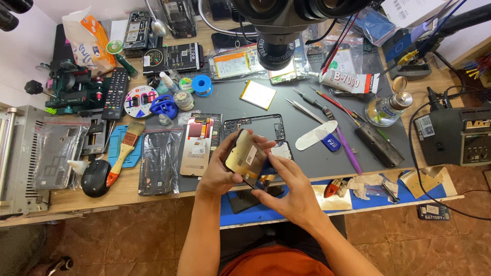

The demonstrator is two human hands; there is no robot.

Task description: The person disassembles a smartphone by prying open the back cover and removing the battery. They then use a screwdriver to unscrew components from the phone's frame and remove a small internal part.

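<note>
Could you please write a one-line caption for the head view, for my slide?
Left hand and right hand hold a gold-backed rectangular phone screen panel above a cluttered grey work mat.

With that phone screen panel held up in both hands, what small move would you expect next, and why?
Probably lowering the screen panel toward the black phone frame lying on the grey mat just beyond it. Both the left hand and right hand grip the panel tilted above the bench, its orange ribbon cable dangling loose.

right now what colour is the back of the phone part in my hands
Mostly gold or brassy yellow, with a white label; the phone part shows best in the head view.
</note>
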